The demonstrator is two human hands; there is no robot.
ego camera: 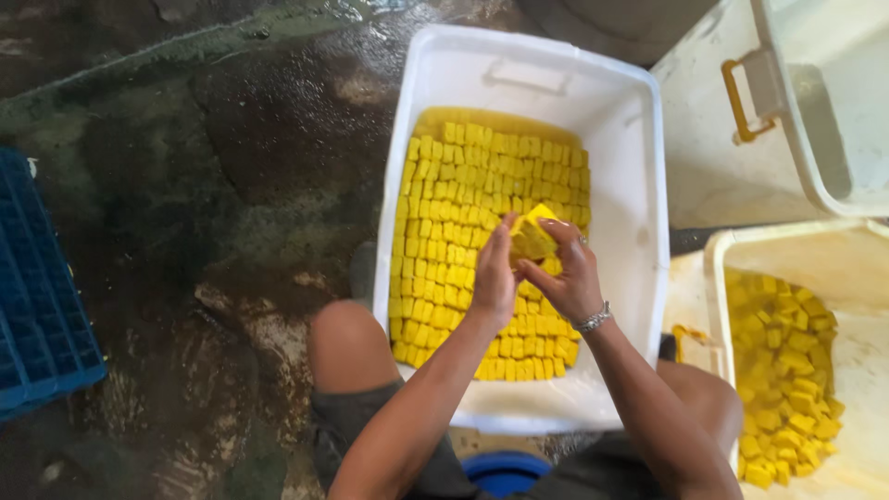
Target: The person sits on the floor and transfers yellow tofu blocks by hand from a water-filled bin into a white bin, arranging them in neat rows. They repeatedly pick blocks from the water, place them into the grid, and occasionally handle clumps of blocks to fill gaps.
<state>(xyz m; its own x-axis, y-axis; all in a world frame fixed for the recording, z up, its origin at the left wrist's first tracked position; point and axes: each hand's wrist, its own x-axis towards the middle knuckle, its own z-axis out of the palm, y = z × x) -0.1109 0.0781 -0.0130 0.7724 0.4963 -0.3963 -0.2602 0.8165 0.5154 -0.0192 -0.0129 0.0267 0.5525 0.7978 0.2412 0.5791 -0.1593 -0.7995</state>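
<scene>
Yellow block: held between both hands, just above the packed rows in the white tub
Left hand: fingers straight and pressed flat against the block's left side, thumb not clearly seen
Right hand: fingers curled over the block's right and top, bracelet at the wrist
Grip: both hands closed on the same block, neither free
Direction from hands: block sits at the fingertips, ahead of the palms, towards the far end of the tub
Long axis: block tilted, one corner pointing up and to the right; exact long side hard to tell
Nearer hand: both touching; right covers more of it
Rows below: yellow blocks laid tight in lines, too many to count
Tubs in view: three white ones; middle tub packed in order, right tub with loose yellow pieces, upper right bin showing no blocks
Crate: one blue crate at far left on the wet floor
Seat: one blue round thing between the knees, mostly hidden
Hands counted: two, one person
</scene>
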